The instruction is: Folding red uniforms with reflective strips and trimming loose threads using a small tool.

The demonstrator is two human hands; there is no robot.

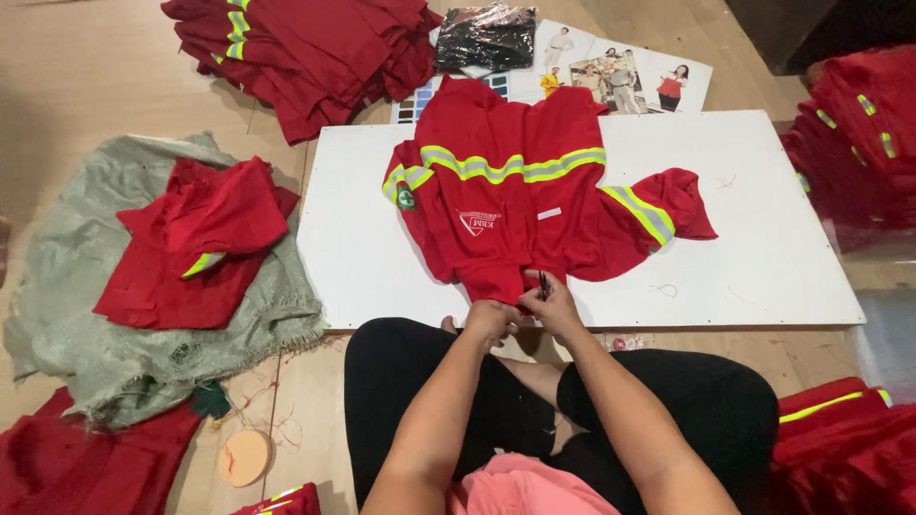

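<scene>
At the near edge of the white board [763, 248], the red work shirt [506, 205] lies lengthwise away from the person; left hand [489, 319] pinches its hem, right hand [551, 303] beside it grips small dark snips [543, 283]

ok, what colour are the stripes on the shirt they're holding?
Yellow-green with a grey centre band, on the red shirt across the chest and sleeves. Seen in the head view.

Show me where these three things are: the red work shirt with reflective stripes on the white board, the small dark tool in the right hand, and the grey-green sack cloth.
Red work shirt [496, 205]: head view, chest panel.
Small dark tool [543, 283]: head view, tip.
Grey-green sack cloth [105, 181]: head view, bare upper part.
</scene>
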